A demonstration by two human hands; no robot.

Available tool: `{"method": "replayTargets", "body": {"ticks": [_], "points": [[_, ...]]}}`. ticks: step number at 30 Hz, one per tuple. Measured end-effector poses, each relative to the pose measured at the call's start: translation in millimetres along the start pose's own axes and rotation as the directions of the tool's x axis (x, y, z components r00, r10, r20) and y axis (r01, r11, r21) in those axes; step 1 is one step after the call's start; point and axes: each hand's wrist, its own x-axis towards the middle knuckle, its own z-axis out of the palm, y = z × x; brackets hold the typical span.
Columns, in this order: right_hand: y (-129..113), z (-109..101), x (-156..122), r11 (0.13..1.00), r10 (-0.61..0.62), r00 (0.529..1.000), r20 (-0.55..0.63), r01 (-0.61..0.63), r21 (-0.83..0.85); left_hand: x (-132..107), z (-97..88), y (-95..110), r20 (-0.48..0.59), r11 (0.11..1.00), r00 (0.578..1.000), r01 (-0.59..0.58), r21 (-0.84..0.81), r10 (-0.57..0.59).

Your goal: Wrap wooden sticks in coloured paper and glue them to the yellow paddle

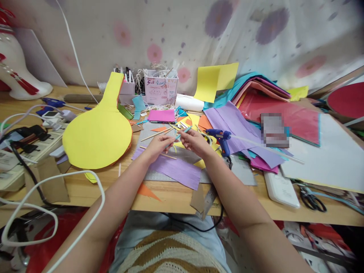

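Observation:
Over the middle of the table, my left hand [159,147] and my right hand [195,142] are close together, fingers pinched. Between them runs a thin teal stick-like piece [186,131], slanting up to the right; whether it is rolled paper or a wrapped stick I cannot tell. Beneath my hands lie a purple paper strip [178,168] and thin wooden sticks [156,134] on a grey cutting mat [244,176]. Just right of my right hand is a blue glue gun [223,140] with a long glue stick in its back.
A yellow paddle-shaped cutout [98,138] leans at left, near a power strip [14,174] and white cables. Purple paper sheets [233,121], a white power bank [281,189] and scissors [311,199] lie to the right. Behind stands a white box [160,89] of supplies.

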Motion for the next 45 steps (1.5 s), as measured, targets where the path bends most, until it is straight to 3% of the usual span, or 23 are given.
{"method": "replayTargets", "body": {"ticks": [5,14,19,23,29,31,33,36,39,41,45], "points": [[4.6,-8.4,9.3,0.988,-0.098,0.973,-0.21,0.121,0.1,1.6,-6.3,5.6,-0.005,0.969,0.979,0.2,-0.144,-0.203],[4.6,-15.0,11.5,0.977,-0.088,0.965,-0.246,0.132,0.166,-1.2,-4.6,5.1,-0.076,0.987,0.992,-0.105,-0.123,0.096],[2.3,-16.1,11.0,0.97,-0.056,0.973,-0.224,0.106,0.219,-0.2,-7.3,0.3,-0.046,0.983,0.986,-0.164,-0.082,0.161],[1.1,-10.4,8.8,0.963,-0.016,0.975,-0.223,0.075,0.259,-0.7,-9.5,-1.1,-0.093,0.983,0.979,-0.185,-0.02,0.182],[2.6,0.2,7.8,0.942,0.099,0.962,-0.256,-0.008,0.334,-2.2,-11.7,2.2,-0.138,0.931,0.941,-0.268,0.247,0.308],[2.0,1.0,8.3,0.916,0.131,0.958,-0.256,-0.018,0.4,-2.0,-11.2,2.0,-0.124,0.926,0.947,-0.253,0.281,0.297],[1.2,4.1,7.6,0.88,0.172,0.956,-0.239,-0.04,0.473,-1.6,-8.5,-0.2,-0.096,0.953,0.963,-0.228,0.198,0.251],[0.4,16.3,3.5,0.827,0.234,0.963,-0.136,-0.124,0.548,-0.9,-0.4,-6.1,-0.005,0.986,0.988,-0.155,0.061,0.155],[-1.3,28.8,-1.8,0.82,0.223,0.974,-0.03,-0.17,0.547,0.0,5.9,-9.8,0.071,0.99,0.994,-0.087,0.115,0.08],[-2.9,30.6,-3.2,0.835,0.186,0.981,-0.046,-0.134,0.533,0.6,4.8,-8.7,0.034,0.985,0.996,-0.085,0.148,0.081],[-3.9,19.0,1.3,0.854,0.154,0.965,-0.21,-0.023,0.519,0.3,-6.0,-1.9,-0.09,0.983,0.985,-0.138,0.124,0.15]]}}
